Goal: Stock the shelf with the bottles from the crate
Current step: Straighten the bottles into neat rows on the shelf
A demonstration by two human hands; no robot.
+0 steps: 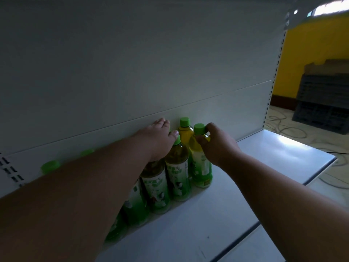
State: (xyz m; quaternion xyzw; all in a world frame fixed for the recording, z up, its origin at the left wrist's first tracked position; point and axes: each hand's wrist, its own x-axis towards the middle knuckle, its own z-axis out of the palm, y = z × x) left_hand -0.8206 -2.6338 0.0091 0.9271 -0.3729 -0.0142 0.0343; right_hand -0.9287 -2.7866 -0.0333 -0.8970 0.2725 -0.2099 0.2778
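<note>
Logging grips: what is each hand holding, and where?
Right hand pinches the end bottle at its neck, under the cap. Left hand rests on bottle tops.

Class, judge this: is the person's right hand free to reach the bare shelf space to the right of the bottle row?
Probably not yet: the right hand pinches the neck of the end bottle. Once it lets go, the white shelf beside it looks unobstructed.
</note>
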